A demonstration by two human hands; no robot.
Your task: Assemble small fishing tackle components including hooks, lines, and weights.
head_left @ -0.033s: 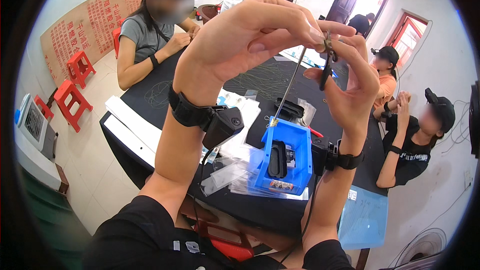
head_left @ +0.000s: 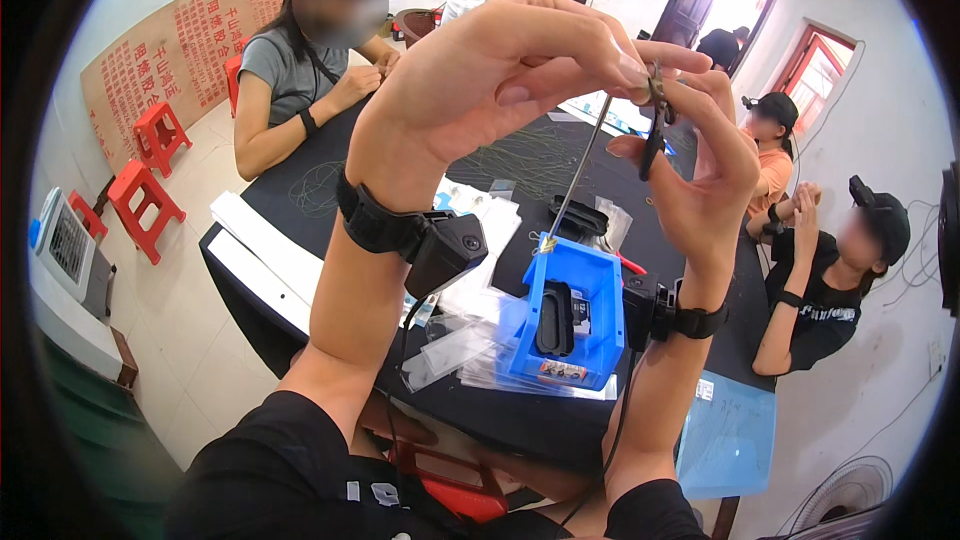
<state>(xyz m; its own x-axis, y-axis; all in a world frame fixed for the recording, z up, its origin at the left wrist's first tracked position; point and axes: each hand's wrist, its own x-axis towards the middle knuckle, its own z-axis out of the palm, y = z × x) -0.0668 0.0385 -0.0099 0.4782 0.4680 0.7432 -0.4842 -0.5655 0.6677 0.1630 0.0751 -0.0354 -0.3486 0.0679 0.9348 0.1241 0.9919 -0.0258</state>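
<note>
My left hand (head_left: 530,65) arches over from the left, thumb and fingertips pressed together near the top of a thin metal rod (head_left: 582,172). What lies between those fingertips is too small to make out. From the right, my right hand (head_left: 705,155) curls in and meets the left fingertips. Against its fingers hangs a small dark scissors-like tool (head_left: 652,145); its exact kind is unclear. The rod slants down to the upper corner of a blue plastic bin (head_left: 610,290), beside a small clip. A black oblong case (head_left: 555,318) sits in the bin.
On the black-covered table (head_left: 465,405) lie clear plastic bags (head_left: 450,352), white sheets (head_left: 262,248), another black case (head_left: 590,220), thin wire (head_left: 520,160) and a light-blue folder (head_left: 728,440). Several people sit around it. Red stools (head_left: 145,208) stand at the left. Cables hang from my wrist cameras.
</note>
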